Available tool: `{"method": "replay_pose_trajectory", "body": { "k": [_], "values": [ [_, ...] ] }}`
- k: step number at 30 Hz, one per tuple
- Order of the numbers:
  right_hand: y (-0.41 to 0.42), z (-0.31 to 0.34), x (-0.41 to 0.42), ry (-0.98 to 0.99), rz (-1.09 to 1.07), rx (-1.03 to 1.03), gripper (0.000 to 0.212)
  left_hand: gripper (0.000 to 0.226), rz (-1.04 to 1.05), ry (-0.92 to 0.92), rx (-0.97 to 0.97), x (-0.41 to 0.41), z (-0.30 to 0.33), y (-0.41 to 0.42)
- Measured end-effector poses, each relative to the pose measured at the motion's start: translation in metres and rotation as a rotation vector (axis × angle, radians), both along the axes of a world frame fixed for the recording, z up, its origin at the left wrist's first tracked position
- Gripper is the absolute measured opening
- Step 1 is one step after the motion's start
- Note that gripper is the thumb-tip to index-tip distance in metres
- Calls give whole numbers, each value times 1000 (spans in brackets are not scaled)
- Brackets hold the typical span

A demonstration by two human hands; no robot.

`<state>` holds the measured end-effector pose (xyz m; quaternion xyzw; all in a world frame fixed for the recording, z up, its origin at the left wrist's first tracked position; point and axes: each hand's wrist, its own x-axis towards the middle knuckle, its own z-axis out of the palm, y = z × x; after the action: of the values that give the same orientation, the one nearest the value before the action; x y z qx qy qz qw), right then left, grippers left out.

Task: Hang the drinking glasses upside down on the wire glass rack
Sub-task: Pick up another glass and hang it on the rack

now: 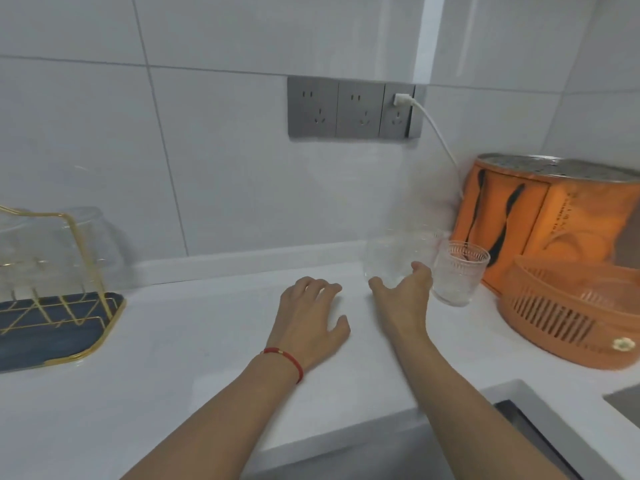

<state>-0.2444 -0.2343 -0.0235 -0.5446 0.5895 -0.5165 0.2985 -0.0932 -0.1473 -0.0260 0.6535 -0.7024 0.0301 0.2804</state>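
A clear drinking glass [394, 256] stands upright on the white counter, blurred, with my right hand [403, 296] reaching around its base, thumb and fingers spread on either side of it. A second ribbed glass [459, 271] stands just to its right. My left hand [311, 317] rests flat on the counter, holding nothing. At the far left a gold wire glass rack [74, 258] on a dark blue tray [52, 341] carries upside-down glasses [86, 237].
An orange box [554, 216] and an orange slotted basket [571, 317] stand at the right. A sink edge [519, 410] is at the lower right. Grey wall sockets [353, 107] hold a white plug with a cable.
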Motion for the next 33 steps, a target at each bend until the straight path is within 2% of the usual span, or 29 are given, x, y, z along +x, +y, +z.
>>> {"method": "replay_pose_trajectory", "body": {
  "k": [3, 9, 12, 16, 19, 21, 23, 27, 31, 33],
  "values": [
    [-22, 1, 8, 35, -7, 39, 95, 62, 15, 21, -7, 2, -10, -4],
    [-41, -4, 16, 223, -121, 58, 79, 63, 16, 81, -30, 4, -11, -5],
    [-44, -5, 15, 234, -126, 42, 79, 61, 12, 108, -18, 4, -11, -4],
    [-39, -3, 16, 224, -106, 19, 89, 60, 7, 187, 0, 5, -10, -3],
    [-33, 0, 14, 209, -62, -1, 81, 64, 0, 315, 18, 8, -9, -1],
    [-23, 1, 15, 171, 9, -72, 73, 69, 4, 450, 34, 10, -7, -1],
    [-8, 1, 20, 175, 121, -212, 75, 77, 13, 599, 23, 10, -2, 1],
    [16, -4, 40, 356, 466, -472, 83, 101, 22, 885, -61, 14, 14, 9],
    [30, -3, 55, 472, 591, -554, 85, 73, 94, 1056, -158, 40, 24, 31],
    [36, -4, 59, 448, 660, -509, 91, 71, 125, 1149, -164, 55, 28, 45]
  ]
}}
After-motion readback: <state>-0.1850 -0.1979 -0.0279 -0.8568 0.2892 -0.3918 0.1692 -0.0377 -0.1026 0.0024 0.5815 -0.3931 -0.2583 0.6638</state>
